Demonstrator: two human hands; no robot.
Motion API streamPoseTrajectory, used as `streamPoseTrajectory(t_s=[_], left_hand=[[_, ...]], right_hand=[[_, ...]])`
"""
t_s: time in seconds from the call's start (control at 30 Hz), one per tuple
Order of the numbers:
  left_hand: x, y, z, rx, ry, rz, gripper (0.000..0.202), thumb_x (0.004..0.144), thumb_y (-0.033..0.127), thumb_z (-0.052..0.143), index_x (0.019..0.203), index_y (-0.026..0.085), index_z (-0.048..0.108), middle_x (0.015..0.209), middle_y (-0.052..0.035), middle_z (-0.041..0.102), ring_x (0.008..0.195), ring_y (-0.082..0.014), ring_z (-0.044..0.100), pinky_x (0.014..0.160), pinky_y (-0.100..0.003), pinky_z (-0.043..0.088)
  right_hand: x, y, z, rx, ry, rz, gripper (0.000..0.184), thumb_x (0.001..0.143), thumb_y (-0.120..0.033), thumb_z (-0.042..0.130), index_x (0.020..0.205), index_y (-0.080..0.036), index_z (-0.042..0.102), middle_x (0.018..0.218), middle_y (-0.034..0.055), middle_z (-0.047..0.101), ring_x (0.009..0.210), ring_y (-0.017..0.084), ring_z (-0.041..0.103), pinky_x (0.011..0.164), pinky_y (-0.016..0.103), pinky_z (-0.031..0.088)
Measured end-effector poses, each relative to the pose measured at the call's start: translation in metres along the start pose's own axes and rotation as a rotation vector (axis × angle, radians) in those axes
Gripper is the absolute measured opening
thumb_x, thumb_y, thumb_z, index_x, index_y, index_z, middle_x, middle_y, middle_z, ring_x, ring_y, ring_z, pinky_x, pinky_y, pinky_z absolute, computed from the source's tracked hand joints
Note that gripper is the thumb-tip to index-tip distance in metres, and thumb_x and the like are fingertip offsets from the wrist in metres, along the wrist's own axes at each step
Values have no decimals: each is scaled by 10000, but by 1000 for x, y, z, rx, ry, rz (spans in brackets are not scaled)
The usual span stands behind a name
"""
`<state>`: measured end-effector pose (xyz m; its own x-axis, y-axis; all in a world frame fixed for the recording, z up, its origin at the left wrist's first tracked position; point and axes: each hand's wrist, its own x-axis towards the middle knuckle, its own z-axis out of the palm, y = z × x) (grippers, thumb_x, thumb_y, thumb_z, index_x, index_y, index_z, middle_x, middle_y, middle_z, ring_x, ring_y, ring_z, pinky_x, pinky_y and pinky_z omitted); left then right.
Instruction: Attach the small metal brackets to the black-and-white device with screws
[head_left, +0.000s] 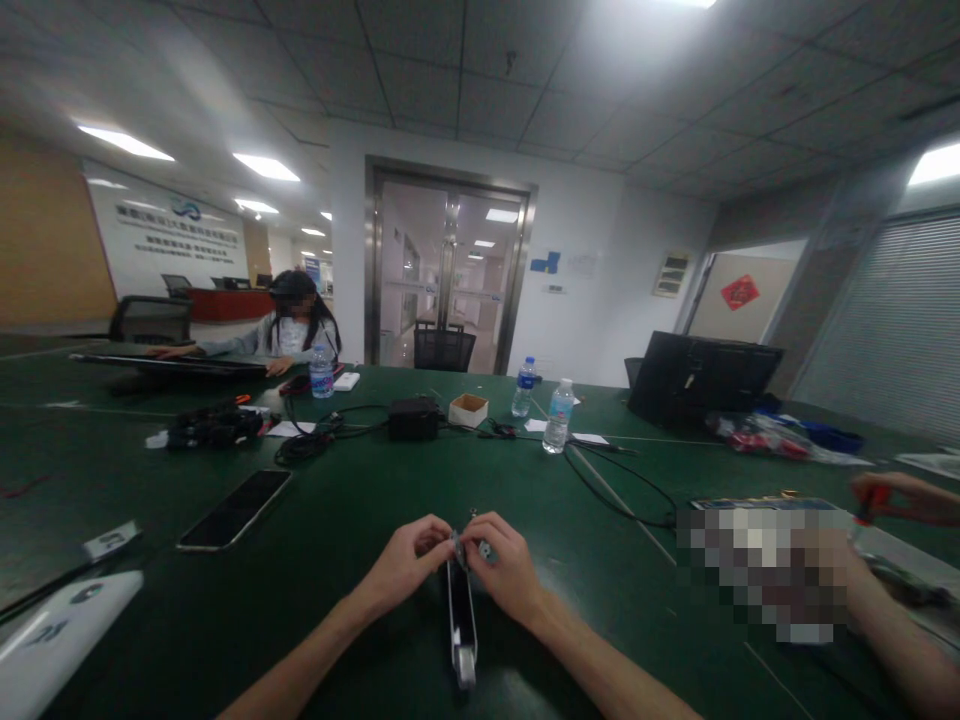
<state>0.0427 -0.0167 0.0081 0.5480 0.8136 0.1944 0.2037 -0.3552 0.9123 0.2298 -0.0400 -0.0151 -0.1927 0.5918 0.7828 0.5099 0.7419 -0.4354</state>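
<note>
Item in hand: narrow black strip with a silvery near end, lying lengthwise on the green desk, directly in front of the person at bottom centre of the view, near end pointing towards the body. Left hand: fingers clenched on the strip's far end from the left. Right hand: fingers pinched on the same far end from the right, about a small metal part; the two hands touch above it. Adjacent, left: dark phone, flat, screen up; white device at the desk's near-left edge. Mid-desk: black box amid cables, small open cardboard box just beside it, two water bottles upright, near each other. Far left: a seated person at a dark flat panel, third bottle close by. Right: black laptop; another person's hand holding something small and red, its kind cannot be told; region beside it is blurred.
</note>
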Motion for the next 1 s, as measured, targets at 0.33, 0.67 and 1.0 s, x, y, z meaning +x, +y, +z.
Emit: streamPoseTrajectory(t_s=[0.33,0.67,1.0], left_hand=[[12,-17,-21,240,175,-90,216,807,339,497,813,163,622,755,-28,677,732,-192,642,676,-274,492],[11,-20,-20,497,96,-282,178,841,232,476,831,162,640,778,-27,693,734,-174,652,623,-233,451],[5,-12,-11,681,40,-278,227,924,274,411,979,187,613,947,-55,693,863,-202,657,695,-265,472]], right_hand=[[10,4,-21,-242,-294,30,110,862,-163,552,908,-190,647,927,49,634,921,170,550,841,320,452],[10,12,-34,-388,-596,175,128,843,-203,564,882,-211,685,902,38,628,930,183,523,830,318,412],[8,14,-29,-390,-580,138,108,820,-161,571,831,-198,672,864,31,625,884,167,522,798,287,400]])
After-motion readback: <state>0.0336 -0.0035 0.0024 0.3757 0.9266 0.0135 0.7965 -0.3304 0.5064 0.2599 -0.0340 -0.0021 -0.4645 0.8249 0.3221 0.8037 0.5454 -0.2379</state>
